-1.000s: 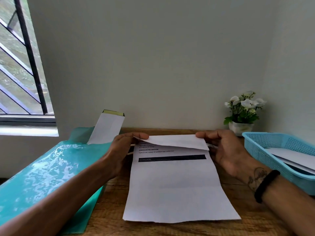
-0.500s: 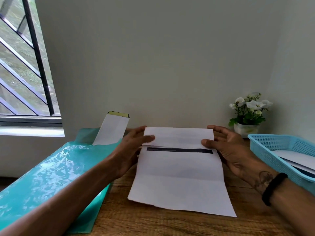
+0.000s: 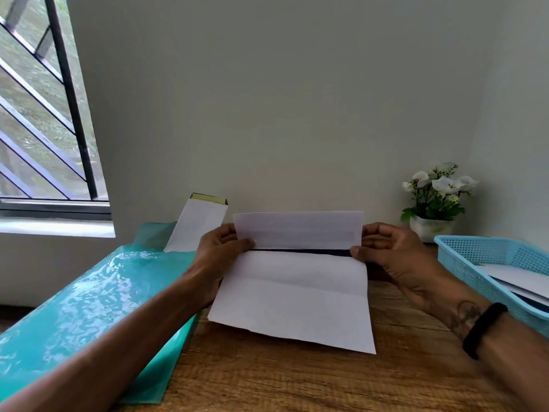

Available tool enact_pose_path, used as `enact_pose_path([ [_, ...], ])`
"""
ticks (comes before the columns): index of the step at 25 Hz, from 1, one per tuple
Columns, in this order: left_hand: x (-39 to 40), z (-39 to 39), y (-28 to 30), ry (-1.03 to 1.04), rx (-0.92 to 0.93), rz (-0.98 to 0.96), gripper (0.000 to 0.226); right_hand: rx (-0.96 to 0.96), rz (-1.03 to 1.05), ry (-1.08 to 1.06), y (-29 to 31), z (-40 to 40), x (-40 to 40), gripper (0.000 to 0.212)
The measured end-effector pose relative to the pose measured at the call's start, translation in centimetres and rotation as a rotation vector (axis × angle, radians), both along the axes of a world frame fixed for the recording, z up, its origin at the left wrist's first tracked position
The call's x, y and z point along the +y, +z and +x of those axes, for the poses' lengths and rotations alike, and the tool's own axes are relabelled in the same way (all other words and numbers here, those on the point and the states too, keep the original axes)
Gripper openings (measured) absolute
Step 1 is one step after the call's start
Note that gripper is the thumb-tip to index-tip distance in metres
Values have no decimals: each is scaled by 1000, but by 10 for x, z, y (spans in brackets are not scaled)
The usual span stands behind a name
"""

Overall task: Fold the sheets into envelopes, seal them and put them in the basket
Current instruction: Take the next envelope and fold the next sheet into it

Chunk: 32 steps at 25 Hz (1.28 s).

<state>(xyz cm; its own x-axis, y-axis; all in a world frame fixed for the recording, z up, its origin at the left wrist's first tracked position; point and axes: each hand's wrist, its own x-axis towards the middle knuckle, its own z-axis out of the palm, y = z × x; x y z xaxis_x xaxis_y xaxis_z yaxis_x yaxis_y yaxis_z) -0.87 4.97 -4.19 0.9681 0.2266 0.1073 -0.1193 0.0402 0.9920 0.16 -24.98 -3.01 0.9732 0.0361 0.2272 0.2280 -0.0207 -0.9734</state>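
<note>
A white sheet (image 3: 292, 298) is lifted off the wooden table, its near edge hanging low over the wood. Its top third is folded down toward me, and a thin black printed bar shows along the flap's lower edge. My left hand (image 3: 221, 251) pinches the left end of the fold, thumb on the flap. My right hand (image 3: 383, 251) pinches the right end the same way. The blue plastic basket (image 3: 463, 257) stands at the right and holds a few white papers (image 3: 517, 281).
A glossy teal folder (image 3: 89, 307) lies under my left forearm, with a white envelope (image 3: 199, 224) propped behind it against the wall. A small pot of white flowers (image 3: 436, 200) stands by the wall near the basket. A barred window is at upper left.
The top flap has come down over the printed text until only the black bar shows. Both hands have raised the sheet's far end off the table.
</note>
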Motion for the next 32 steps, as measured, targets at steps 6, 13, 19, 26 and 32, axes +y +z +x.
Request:
enact_pose_path([
  [6, -2, -1, 0, 34, -32, 66, 30, 132, 169, 22, 1, 0, 1, 16],
  [13, -5, -11, 3, 101, -93, 139, 51, 307, 156, 227, 0, 1, -2, 52],
  [19, -7, -15, 11, 58, -116, 27, 35, 205, 178, 198, -3, 1, 0, 73],
  [26, -10, -18, 13, -81, 55, 218, 29, 148, 176, 80, -4, 5, -2, 57],
  [32, -2, -13, 10, -149, 110, -223, 22, 80, 155, -8, -7, 3, 2, 32],
])
